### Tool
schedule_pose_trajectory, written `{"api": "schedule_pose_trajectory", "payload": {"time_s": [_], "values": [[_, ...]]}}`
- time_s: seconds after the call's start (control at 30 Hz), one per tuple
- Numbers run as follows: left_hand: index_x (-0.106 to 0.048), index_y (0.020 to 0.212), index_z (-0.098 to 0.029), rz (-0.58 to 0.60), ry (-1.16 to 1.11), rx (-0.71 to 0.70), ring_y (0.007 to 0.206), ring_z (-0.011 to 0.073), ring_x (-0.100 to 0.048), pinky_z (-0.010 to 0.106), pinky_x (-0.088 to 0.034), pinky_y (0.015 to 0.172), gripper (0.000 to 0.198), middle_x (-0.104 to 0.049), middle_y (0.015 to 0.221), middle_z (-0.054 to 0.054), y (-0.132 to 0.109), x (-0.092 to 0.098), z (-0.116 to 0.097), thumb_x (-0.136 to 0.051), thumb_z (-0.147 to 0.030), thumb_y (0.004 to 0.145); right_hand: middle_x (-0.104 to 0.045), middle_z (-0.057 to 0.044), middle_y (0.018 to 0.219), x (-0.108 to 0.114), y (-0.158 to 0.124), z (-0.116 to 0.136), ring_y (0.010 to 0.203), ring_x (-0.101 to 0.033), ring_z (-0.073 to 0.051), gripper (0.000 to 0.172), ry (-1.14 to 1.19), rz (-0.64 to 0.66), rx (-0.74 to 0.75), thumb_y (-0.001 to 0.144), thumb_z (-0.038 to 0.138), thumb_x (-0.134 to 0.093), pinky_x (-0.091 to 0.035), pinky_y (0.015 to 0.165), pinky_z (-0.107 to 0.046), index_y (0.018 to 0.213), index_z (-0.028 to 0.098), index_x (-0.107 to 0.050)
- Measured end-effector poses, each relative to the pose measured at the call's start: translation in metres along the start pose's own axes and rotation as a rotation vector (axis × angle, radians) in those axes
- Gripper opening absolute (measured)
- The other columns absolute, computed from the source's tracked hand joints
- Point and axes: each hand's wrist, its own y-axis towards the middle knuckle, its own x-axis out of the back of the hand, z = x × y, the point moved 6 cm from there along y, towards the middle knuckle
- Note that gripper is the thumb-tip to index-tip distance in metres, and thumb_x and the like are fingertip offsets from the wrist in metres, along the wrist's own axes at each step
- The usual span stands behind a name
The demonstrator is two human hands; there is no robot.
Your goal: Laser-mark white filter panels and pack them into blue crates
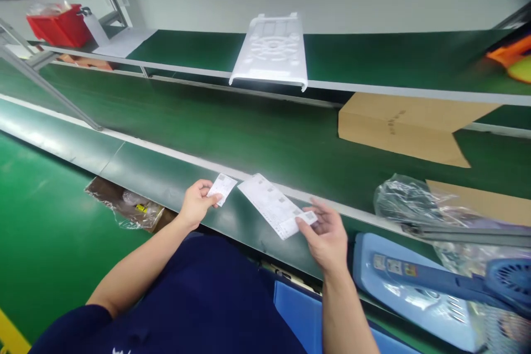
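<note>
My left hand pinches a small white printed card between thumb and fingers, above the near green ledge of the bench. A narrow white label with a dark square code sits in my right hand, held by the thumb and fingers. Beneath that label, a longer white printed sheet with several small square codes lies slantwise on the ledge. Whether my right fingers also touch this sheet I cannot tell.
A white molded plastic part overhangs the shelf edge. Brown cardboard and a crumpled transparent bag lie at the right. Nearer me is a blue fan. A red bin stands far left, and an open carton is below the ledge.
</note>
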Motion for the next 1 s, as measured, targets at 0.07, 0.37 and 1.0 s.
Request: {"api": "schedule_pose_trajectory", "payload": {"time_s": [0.07,0.37,1.0], "values": [[-0.062,0.099,-0.016,0.002,0.009,0.02,0.06,0.0132,-0.065,0.027,-0.052,0.062,0.05,-0.079,0.077,0.004,-0.007,-0.002,0.005,-0.097,-0.034,0.068,-0.062,-0.021,0.145,0.007,-0.015,-0.063,0.136,-0.061,-0.042,0.078,-0.191,0.036,-0.141,0.074,0.058,-0.084,-0.061,0.099,-0.058,0.14,0.022,-0.064],[-0.059,0.11,-0.018,0.064,0.091,0.165,0.06,0.0139,-0.065,0.025,-0.05,0.059,0.061,-0.079,0.079,0.004,-0.057,-0.019,0.04,-0.098,-0.035,0.065,-0.077,-0.017,0.134,-0.032,-0.103,-0.132,0.13,-0.072,-0.039,0.063,-0.082,0.268,-0.333,0.086,0.073,-0.074,-0.059,0.11,-0.062,0.126,0.024,-0.072],[-0.064,0.125,-0.018,1.199,0.483,0.388,0.059,0.0134,-0.059,0.024,-0.042,0.061,0.053,-0.069,0.073,-0.002,-0.2,0.035,0.122,-0.088,-0.046,0.086,-0.066,0.003,0.081,-0.12,-0.374,-0.013,0.071,-0.058,-0.016,0.064,0.53,-0.169,-0.515,0.086,0.061,-0.086,-0.043,0.07,-0.03,0.132,0.02,-0.068]]}}
